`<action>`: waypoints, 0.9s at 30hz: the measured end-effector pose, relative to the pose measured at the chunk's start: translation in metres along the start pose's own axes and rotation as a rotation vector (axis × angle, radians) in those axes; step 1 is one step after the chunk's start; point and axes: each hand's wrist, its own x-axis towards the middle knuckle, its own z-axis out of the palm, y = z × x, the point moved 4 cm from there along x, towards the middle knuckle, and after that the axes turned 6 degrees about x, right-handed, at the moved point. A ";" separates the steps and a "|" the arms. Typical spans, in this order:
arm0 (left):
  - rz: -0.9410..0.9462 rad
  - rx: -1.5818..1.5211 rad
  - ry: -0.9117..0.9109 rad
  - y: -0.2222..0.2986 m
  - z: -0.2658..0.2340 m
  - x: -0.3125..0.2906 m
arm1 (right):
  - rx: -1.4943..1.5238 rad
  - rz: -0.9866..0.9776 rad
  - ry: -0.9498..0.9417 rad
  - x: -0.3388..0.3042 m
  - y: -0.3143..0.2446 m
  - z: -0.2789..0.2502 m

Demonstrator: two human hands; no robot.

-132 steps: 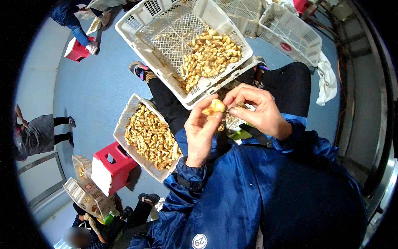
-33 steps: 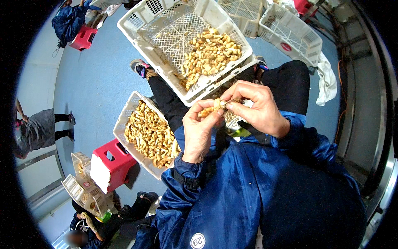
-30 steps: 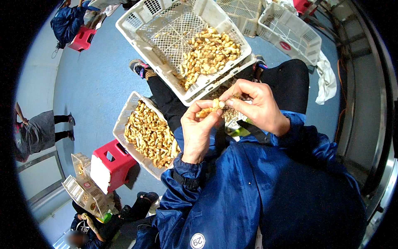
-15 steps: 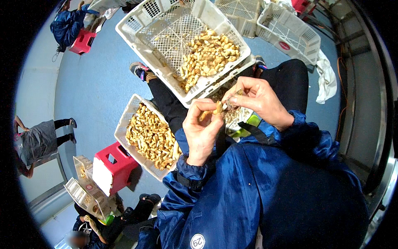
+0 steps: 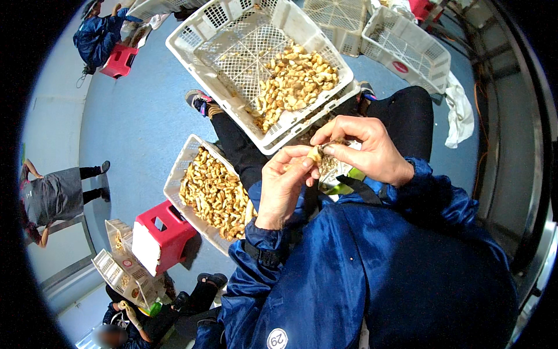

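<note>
My left hand [image 5: 285, 185] pinches a small yellowish-brown mushroom [image 5: 315, 155] between thumb and fingers. Closed as well, my right hand [image 5: 366, 148] has its thumb and forefinger meeting at the mushroom's end; whatever lies between those fingertips is too small to make out. Both hands are over my lap, above a container holding small pale trimmings [image 5: 331, 167], which they partly cover. Ahead of them a large white crate [image 5: 218, 87] holds a heap of mushrooms [image 5: 296, 81] on its right side. To the left, another white crate [image 5: 172, 185] is full of similar mushrooms [image 5: 212, 195].
A red stool [image 5: 165, 235] stands beyond the left crate. More white crates [image 5: 401, 52] are at the far right, with a white cloth [image 5: 460, 119] beside them. Other people sit at upper left [image 5: 99, 38] and lower left [image 5: 131, 320]; one person [image 5: 55, 195] stands at left.
My right fingertips have come down and left onto the mushroom; a moment ago they were slightly apart from it. My left hand has turned a little, still gripping it.
</note>
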 end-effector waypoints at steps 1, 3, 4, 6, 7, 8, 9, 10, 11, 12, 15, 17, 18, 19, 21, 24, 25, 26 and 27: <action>0.023 0.044 0.033 0.002 0.000 0.000 | 0.065 0.086 0.031 -0.001 0.003 0.000; 0.070 0.089 0.090 0.004 0.002 -0.002 | -0.087 -0.029 -0.030 0.002 -0.002 0.001; 0.089 0.104 0.106 0.005 0.004 -0.002 | -0.164 -0.086 -0.060 0.002 -0.004 0.001; 0.124 0.131 0.142 0.005 0.004 -0.003 | -0.225 -0.175 -0.034 0.002 -0.008 0.006; 0.124 0.148 0.155 0.004 0.003 -0.004 | -0.244 -0.173 -0.026 0.002 -0.008 0.007; 0.126 0.164 0.170 0.003 0.001 -0.004 | -0.262 -0.171 -0.021 0.002 -0.008 0.008; 0.127 0.180 0.185 0.002 -0.001 -0.005 | -0.235 -0.078 0.004 0.001 -0.006 0.008; 0.124 0.186 0.181 0.002 -0.001 -0.006 | -0.206 0.015 0.028 -0.001 -0.006 0.007; 0.121 0.192 0.173 0.003 -0.002 -0.006 | -0.180 0.108 0.055 -0.002 -0.005 0.006; 0.117 0.198 0.166 0.003 -0.002 -0.007 | -0.089 0.137 0.060 -0.001 -0.002 0.006; 0.178 0.331 0.239 0.010 0.005 -0.009 | 0.152 0.226 0.048 -0.002 0.006 0.006; 0.275 0.410 0.250 0.013 0.007 -0.009 | -0.002 -0.007 0.026 0.002 0.005 0.004; 0.324 0.451 0.257 0.013 0.008 -0.010 | -0.077 -0.123 0.014 0.002 0.003 0.005; 0.354 0.488 0.275 0.013 0.008 -0.010 | -0.062 -0.105 0.009 0.002 0.004 0.005; 0.452 0.574 0.285 0.011 0.005 -0.006 | -0.035 -0.067 0.002 0.001 0.006 0.007; 0.480 0.678 0.275 0.013 0.010 -0.006 | -0.144 -0.123 0.008 0.000 0.000 0.008; 0.468 0.709 0.268 0.013 0.012 -0.006 | -0.170 -0.147 0.016 0.000 -0.001 0.009; 0.497 0.754 0.270 0.015 0.014 -0.007 | -0.197 -0.172 0.021 0.001 -0.003 0.011; 0.526 0.799 0.272 0.016 0.015 -0.008 | -0.223 -0.198 0.026 0.001 -0.004 0.012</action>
